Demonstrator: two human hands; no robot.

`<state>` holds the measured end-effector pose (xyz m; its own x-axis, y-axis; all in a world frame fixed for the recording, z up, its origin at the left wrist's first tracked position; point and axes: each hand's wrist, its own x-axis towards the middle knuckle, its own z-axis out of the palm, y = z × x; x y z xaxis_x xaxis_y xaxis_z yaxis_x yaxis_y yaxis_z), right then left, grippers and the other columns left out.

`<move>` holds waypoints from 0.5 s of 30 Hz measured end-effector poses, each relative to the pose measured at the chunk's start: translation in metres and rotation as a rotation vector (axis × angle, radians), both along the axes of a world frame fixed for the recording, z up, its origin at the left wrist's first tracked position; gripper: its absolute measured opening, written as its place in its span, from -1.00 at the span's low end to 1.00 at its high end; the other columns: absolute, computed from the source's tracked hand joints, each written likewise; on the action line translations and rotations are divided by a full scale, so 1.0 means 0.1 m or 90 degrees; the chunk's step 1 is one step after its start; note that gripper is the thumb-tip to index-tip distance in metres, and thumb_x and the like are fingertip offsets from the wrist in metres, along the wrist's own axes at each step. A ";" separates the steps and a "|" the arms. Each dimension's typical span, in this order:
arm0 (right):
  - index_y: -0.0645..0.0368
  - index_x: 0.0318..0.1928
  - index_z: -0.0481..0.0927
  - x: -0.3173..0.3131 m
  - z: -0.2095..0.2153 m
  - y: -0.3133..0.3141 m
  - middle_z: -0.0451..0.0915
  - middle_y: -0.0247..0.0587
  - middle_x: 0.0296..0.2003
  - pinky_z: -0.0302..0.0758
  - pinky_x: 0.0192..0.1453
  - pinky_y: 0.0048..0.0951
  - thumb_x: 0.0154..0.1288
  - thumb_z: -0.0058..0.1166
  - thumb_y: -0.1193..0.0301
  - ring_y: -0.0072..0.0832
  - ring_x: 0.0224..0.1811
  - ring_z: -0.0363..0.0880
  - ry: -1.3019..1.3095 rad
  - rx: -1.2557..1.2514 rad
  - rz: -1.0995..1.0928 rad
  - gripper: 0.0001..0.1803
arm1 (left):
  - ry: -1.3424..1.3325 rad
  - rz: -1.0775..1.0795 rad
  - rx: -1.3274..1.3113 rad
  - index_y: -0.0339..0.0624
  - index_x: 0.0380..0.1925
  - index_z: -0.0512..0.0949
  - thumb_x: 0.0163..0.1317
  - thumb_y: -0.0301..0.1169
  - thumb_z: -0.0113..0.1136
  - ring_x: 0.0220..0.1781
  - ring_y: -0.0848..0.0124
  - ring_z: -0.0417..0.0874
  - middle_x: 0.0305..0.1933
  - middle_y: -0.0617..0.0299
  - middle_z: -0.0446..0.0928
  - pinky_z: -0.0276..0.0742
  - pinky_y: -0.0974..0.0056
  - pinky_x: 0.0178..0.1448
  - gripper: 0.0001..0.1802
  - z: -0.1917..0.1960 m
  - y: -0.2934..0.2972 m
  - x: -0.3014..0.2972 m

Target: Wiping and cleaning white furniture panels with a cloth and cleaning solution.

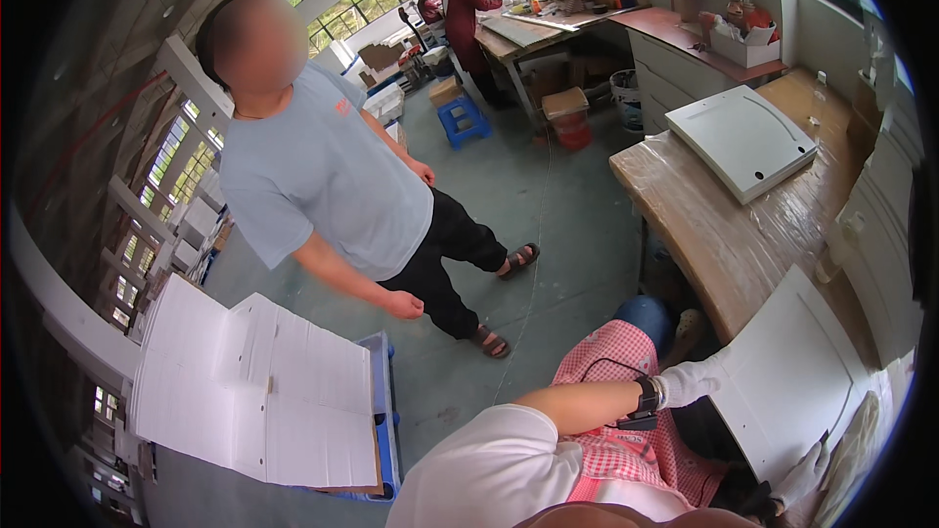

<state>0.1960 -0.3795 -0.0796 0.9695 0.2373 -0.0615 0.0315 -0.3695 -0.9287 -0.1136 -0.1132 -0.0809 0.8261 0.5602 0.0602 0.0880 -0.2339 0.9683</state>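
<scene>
White panel at lower right of the frame lies between a worker's gloved left hand, at its left edge, and gloved right hand, by its lowest corner; whether either hand's fingers pinch or merely rest cannot be told. A loose hold could let the smooth board slip and chip against the film-covered bench. Beyond, a thick pale slab rests on the bench; a co-worker stands left of centre.

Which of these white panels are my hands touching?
The lower-right panel: your left hand is on its left edge, your right hand at its near edge. Neither touches the panel on the table or the white sheets at left.
</scene>
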 end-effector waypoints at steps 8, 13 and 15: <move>0.24 0.18 0.63 0.07 -0.20 -0.04 0.59 -0.44 -0.27 0.34 -0.26 -0.62 0.60 -0.01 0.26 -0.71 -0.34 0.41 -0.068 0.025 -0.041 -0.63 | 0.026 0.016 -0.074 0.05 0.64 0.02 0.50 -0.32 0.11 -0.14 0.37 0.68 0.05 0.16 0.68 0.62 0.29 0.07 -0.21 0.04 0.00 0.04; 0.16 0.12 0.67 -0.22 0.16 0.17 0.40 -0.61 -0.44 0.12 -0.45 -0.61 0.57 0.07 0.26 -0.79 -0.47 0.18 0.012 0.059 -0.069 -0.69 | 0.151 0.004 -0.164 0.17 0.65 0.00 0.54 -0.24 0.07 -0.45 0.52 0.52 -0.31 0.31 0.62 0.58 0.34 -0.27 -0.23 0.12 0.05 0.03; 0.17 0.11 0.67 -0.06 -0.14 0.02 0.40 -0.61 -0.43 0.12 -0.44 -0.61 0.57 0.07 0.26 -0.79 -0.47 0.18 -0.013 0.074 -0.077 -0.69 | 0.148 -0.017 -0.160 0.16 0.65 -0.01 0.54 -0.24 0.07 -0.45 0.52 0.50 -0.33 0.32 0.59 0.57 0.34 -0.27 -0.23 0.15 0.02 0.04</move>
<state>0.1899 -0.3773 -0.0934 0.9921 0.1237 -0.0200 0.0131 -0.2611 -0.9652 -0.1098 -0.1113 -0.0656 0.8163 0.5115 -0.2684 0.3101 0.0041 0.9507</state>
